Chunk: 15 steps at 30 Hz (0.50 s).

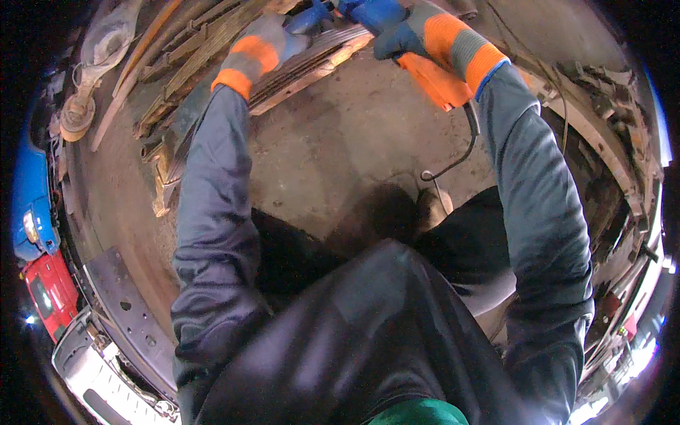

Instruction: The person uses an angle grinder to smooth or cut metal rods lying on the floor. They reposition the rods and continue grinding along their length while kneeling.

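Orange tool (433, 83), blocky, corded, in knit-gloved right hand (409, 37).

Orange tool (433, 83) (corded) in the right grip (407, 34)

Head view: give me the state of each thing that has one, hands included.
Left hand: gloved, raised near the top edge; grip unclear.
Right hand: gloved, closed on the orange tool.
Orange tool: held off the floor; on or off cannot be told.
Cord: attached to the tool, slack, looped lower down.
Strips: stacked lengthwise.
Dark plate: has holes.
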### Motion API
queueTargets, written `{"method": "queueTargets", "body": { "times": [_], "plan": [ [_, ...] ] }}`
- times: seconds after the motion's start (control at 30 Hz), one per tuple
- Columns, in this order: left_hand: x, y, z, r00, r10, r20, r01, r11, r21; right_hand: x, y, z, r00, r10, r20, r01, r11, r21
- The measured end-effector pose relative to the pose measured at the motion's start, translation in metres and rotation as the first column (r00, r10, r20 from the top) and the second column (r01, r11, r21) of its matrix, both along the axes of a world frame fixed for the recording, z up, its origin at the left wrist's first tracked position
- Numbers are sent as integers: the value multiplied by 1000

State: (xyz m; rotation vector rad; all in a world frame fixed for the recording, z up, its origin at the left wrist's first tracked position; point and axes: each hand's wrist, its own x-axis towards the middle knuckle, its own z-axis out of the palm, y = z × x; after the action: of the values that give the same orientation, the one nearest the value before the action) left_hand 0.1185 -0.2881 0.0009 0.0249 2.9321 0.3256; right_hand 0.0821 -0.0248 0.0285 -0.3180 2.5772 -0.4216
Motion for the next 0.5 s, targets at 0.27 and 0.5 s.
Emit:
{"method": "queueTargets", "body": {
  "times": [0.27, 0.5],
  "plan": [
    [-30, -23, -34, 993, 109, 52, -115, 984, 134, -33, -12, -15, 977, -66, 204, 107, 974, -197],
    [-13, -15, -12, 985, 160, 71, -171, 963, 207, -33, -18, -35, 999, 6, -35, -15, 966, -257]
  ]
}}
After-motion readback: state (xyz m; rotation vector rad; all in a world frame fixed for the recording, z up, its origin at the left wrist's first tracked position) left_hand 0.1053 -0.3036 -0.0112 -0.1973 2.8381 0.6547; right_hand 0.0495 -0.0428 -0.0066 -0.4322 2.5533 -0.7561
